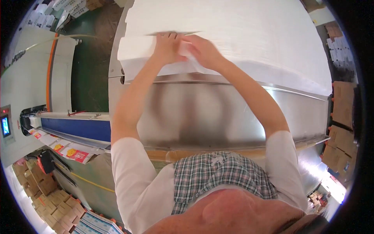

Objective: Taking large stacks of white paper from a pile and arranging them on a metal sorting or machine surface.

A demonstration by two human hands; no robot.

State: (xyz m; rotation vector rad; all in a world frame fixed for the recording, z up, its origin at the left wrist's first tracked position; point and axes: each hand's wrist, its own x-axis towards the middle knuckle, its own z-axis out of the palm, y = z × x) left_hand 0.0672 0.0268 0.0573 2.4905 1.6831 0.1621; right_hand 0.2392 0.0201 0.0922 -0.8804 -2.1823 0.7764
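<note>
A wide, thick stack of soft white sheets, looking like tissue paper, covers the far part of a steel table. At its front left, my left hand lies over a portion of the stack, its fingertips at a dark gap between sheets and its thumb toward the right. Close beside it, my right hand has bent fingers round a bunched white bit of tissue between the two hands. Motion blurs the fingers a little. Both hands look closed on the tissue; its underside is hidden.
The bare steel tabletop lies between my body and the stack. To the left run a blue conveyor belt, red-and-white packages and a machine with a small lit screen. Cardboard boxes stand at the right.
</note>
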